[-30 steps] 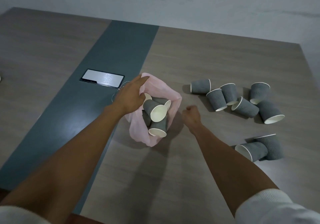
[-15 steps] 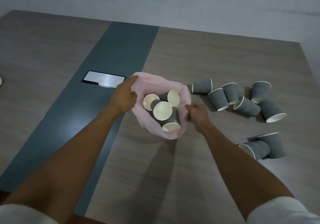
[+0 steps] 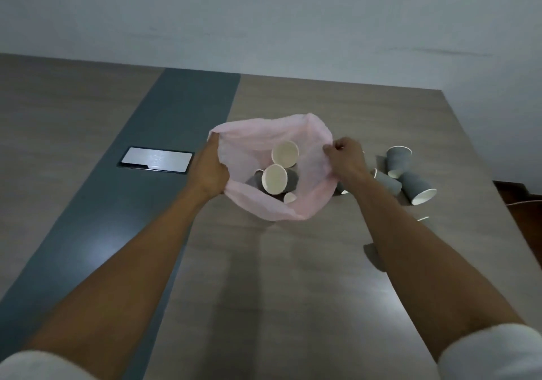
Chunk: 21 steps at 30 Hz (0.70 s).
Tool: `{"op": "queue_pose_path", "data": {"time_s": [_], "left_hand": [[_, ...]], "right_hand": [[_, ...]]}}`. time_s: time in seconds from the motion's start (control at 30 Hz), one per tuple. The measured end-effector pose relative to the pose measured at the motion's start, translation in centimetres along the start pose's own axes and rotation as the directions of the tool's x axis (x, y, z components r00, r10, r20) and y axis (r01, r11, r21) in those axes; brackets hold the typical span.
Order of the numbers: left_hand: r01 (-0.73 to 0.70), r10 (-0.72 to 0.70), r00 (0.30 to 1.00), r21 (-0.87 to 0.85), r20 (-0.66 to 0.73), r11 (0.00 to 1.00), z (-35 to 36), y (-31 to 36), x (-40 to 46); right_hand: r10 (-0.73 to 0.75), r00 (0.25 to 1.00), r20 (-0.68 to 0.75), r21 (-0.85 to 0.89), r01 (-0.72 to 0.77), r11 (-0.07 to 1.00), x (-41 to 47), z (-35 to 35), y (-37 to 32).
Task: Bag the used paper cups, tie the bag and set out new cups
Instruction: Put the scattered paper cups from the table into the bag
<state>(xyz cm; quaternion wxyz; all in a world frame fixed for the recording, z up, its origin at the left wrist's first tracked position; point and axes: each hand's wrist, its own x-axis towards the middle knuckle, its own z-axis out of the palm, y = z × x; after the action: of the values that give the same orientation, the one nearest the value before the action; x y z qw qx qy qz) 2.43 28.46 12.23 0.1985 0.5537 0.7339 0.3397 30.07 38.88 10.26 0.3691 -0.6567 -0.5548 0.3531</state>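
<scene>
Holding a pink plastic bag (image 3: pixel 274 206) open above the table (image 3: pixel 293 277), the two hands grip opposite sides of its rim. The left hand (image 3: pixel 208 171) has its fingers curled round the left edge; the right hand (image 3: pixel 346 159) pinches the right edge in a closed fist. Inside the mouth of the bag lie several grey ribbed paper cups — two show their pale interiors plainly, the upper cup (image 3: pixel 285 153) and the lower cup (image 3: pixel 274 179), with a third rim just visible beneath them. More grey cups lie tipped on the table to the right of the bag, partly hidden behind the right forearm: one standing mouth-down (image 3: pixel 398 161), one on its side with its mouth facing the viewer (image 3: pixel 418 192). A dark teal strip (image 3: pixel 164 133) runs along the table to the left of the bag — set into it is a silver rectangular cover plate (image 3: pixel 155 160). White sleeves (image 3: pixel 492 353) show at the lower corners.
</scene>
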Motion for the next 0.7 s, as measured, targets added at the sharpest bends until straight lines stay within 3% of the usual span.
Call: {"op": "queue_pose_path", "data": {"time_s": [0.1,0.23,0.37,0.47,0.53,0.6,0.7], "left_hand": [[-0.008,0.008,1.0,0.033,0.0,0.999,1.2,-0.9,-0.4],[-0.024,-0.02,0.994,0.399,0.107,0.917,3.0,-1.4,-0.7],[-0.102,0.146,0.989,0.585,-0.027,0.804,4.9,-0.1,-0.7],[-0.144,0.221,0.975,0.687,-0.025,0.712,6.3,1.3,0.6],[-0.079,0.116,0.993,0.752,0.003,0.655,7.3,2.4,1.7],[0.043,-0.02,0.999,0.738,-0.04,0.674,7.9,3.1,2.4],[0.125,-0.077,0.992,0.682,-0.101,0.721,8.1,2.4,2.1]], "right_hand": [[0.076,0.997,-0.015,-0.06,-0.077,0.995,-0.8,-0.4,4.6],[0.164,0.986,0.026,-0.059,-0.162,0.985,-1.1,-1.1,8.1],[0.175,0.96,0.218,-0.01,-0.178,0.984,-0.4,-2.2,9.9],[0.121,0.855,0.504,-0.193,-0.025,0.981,0.7,-3.0,11.1],[0.101,0.765,0.636,-0.227,0.061,0.972,1.5,-3.5,11.8],[0.117,0.694,0.711,-0.246,0.09,0.965,3.0,-3.9,12.4],[0.258,0.538,0.803,-0.405,0.174,0.897,5.5,-4.0,12.0]]}}
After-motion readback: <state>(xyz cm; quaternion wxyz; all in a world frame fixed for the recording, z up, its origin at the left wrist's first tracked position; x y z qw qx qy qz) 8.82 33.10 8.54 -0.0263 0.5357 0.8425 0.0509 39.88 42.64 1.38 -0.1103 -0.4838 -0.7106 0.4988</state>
